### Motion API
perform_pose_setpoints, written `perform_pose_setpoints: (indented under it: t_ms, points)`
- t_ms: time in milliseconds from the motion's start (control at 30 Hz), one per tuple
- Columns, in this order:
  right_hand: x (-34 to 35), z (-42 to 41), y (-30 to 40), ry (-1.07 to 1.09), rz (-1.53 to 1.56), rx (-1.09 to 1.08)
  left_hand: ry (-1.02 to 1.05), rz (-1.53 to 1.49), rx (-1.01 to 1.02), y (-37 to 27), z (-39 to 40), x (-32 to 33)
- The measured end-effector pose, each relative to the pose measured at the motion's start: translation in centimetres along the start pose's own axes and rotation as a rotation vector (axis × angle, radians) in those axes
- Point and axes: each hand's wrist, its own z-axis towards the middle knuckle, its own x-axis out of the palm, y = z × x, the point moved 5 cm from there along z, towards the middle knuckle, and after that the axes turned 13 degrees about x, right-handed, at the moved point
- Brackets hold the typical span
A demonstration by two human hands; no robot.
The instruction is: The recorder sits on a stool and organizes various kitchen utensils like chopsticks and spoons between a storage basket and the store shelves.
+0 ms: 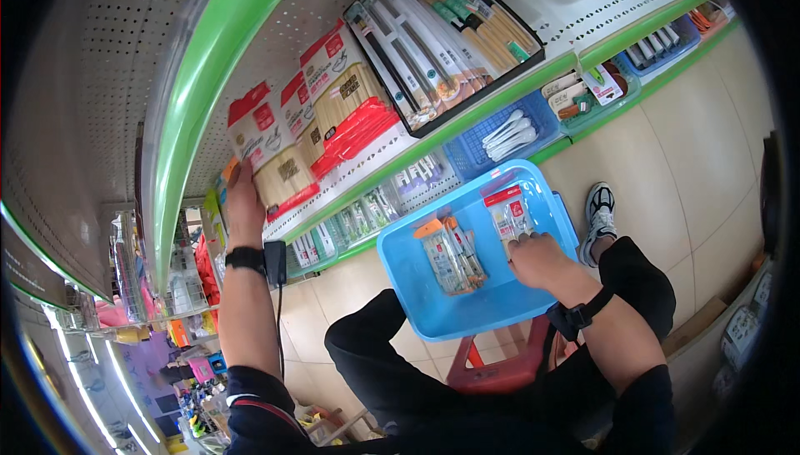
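My left hand is at the left edge of a large red and white pack of wooden chopsticks on the shelf, its fingers partly behind the pack. More such packs lie to its right. My right hand is over the right part of a blue plastic tub, its fingers on the lower end of a small red-topped clear packet. Several slim clear packets with orange tops lie in the tub's left part.
A black tray of packaged chopsticks and wooden-handled goods stands on the shelf. Below are a blue basket of white spoons and other small bins. A red plastic stool is under the tub. A green shelf edge curves close at the left.
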Motion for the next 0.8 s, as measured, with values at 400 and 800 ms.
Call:
perform_pose_setpoints:
  t_ms: [400,800]
  points:
    - [0.4,0.3,0.2,0.051,0.000,-0.015,0.289,0.459,0.022,3.0,-1.8,6.7]
    - [0.7,-0.2,0.1,0.058,-0.028,-0.019,0.268,0.636,0.118,1.9,-2.0,8.6]
